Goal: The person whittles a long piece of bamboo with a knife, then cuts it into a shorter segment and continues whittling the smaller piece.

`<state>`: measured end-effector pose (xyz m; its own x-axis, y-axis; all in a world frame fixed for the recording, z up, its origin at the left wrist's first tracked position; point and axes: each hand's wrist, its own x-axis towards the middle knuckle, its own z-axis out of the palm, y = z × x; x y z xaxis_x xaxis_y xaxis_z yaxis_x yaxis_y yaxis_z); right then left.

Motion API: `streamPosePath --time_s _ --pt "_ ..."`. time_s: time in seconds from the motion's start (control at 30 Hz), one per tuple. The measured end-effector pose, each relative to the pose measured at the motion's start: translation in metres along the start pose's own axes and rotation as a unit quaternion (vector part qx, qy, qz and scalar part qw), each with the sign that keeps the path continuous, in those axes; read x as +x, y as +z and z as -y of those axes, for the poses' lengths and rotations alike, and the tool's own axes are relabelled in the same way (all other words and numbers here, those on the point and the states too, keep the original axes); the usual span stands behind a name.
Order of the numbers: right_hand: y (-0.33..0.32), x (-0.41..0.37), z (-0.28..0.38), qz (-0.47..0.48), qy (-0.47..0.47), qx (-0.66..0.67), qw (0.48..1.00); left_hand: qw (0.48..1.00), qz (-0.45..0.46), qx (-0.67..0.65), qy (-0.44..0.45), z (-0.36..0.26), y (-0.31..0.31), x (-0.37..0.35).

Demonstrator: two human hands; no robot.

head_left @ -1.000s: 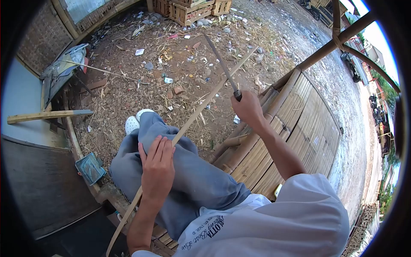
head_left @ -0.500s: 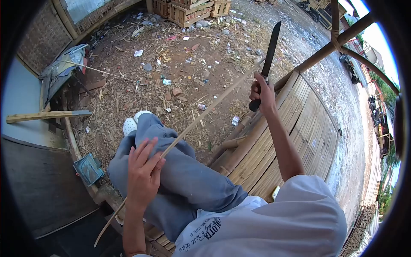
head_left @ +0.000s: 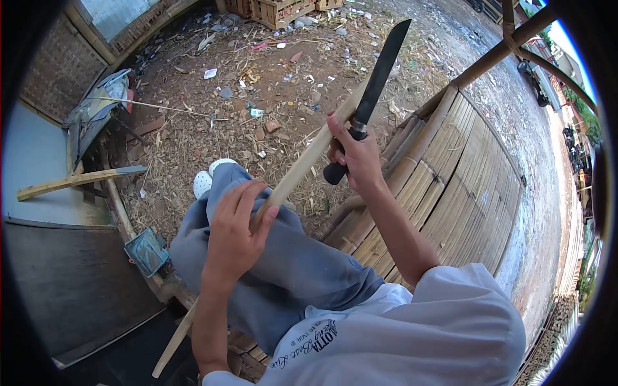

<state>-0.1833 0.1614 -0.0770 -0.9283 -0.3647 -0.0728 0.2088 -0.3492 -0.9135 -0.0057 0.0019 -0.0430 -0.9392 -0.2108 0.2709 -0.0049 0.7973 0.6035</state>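
Observation:
A long pale bamboo strip (head_left: 301, 168) runs diagonally over my grey trousers, its lower end past my left forearm. My left hand (head_left: 237, 222) is closed round the strip above my thigh, thumb on top. My right hand (head_left: 355, 154) grips the black handle of a large knife (head_left: 383, 72), whose dark blade points up and away. The fingers of that hand also touch the strip's upper part, beside the base of the blade. The strip's far end lies partly behind the blade.
A bamboo-slat bench (head_left: 450, 186) stands at my right, with a bamboo post (head_left: 483, 63) beyond it. Wooden crates (head_left: 277, 13) stand at the back. Litter and shavings cover the ground. A blue-green basket (head_left: 147, 252) and a broken plank (head_left: 80, 181) are at the left.
The right hand with the knife has moved left and down to the strip. The strip now shows its broad face, and my left hand has shifted slightly up and right, its fingers closer round it.

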Motion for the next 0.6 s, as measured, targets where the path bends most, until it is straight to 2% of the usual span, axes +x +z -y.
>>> streamPosePath --time_s 0.07,0.13,0.17,0.23,0.27,0.3,0.37,0.4,0.43,0.5,0.57,0.6 --pt "-0.002 -0.011 -0.01 -0.002 0.027 -0.051 0.998 1.0 0.006 -0.024 0.004 -0.001 0.012 0.012" --pt "-0.006 -0.021 -0.023 0.012 0.045 -0.131 0.99 0.994 0.063 -0.075 -0.058 0.001 0.019 0.018" --pt "-0.01 -0.026 -0.032 0.011 0.05 -0.132 0.99 0.993 0.065 -0.076 -0.061 0.002 0.019 0.016" --pt "-0.011 -0.038 -0.043 0.052 -0.021 -0.224 0.973 0.998 0.057 -0.023 0.005 0.006 0.017 0.012" --pt "-0.016 -0.045 -0.041 0.081 -0.029 -0.342 0.936 0.998 0.06 -0.023 0.002 0.007 0.017 0.011" --pt "-0.017 -0.047 -0.038 0.082 -0.025 -0.341 0.936 0.998 0.058 -0.017 0.002 0.008 0.017 0.011" --pt "-0.022 -0.048 -0.035 0.123 -0.075 -0.572 0.808 0.998 0.058 -0.013 0.0 0.009 0.02 0.009" --pt "-0.04 -0.039 -0.043 0.111 -0.15 -0.589 0.786 0.999 0.05 0.01 0.007 0.009 0.021 0.009" --pt "-0.047 -0.027 -0.037 0.11 -0.149 -0.588 0.787 0.998 0.042 0.034 0.016 0.01 0.022 0.008" --pt "-0.051 -0.008 -0.024 -0.041 -0.087 -0.6 0.794 0.998 0.043 0.046 0.02 0.011 0.024 0.007" --pt "-0.042 -0.011 -0.015 -0.056 -0.064 -0.588 0.804 0.997 0.037 0.059 0.027 0.011 0.022 0.01" --pt "-0.037 -0.022 -0.018 0.013 -0.083 -0.583 0.808 0.997 0.044 0.049 0.026 0.01 0.021 0.011"
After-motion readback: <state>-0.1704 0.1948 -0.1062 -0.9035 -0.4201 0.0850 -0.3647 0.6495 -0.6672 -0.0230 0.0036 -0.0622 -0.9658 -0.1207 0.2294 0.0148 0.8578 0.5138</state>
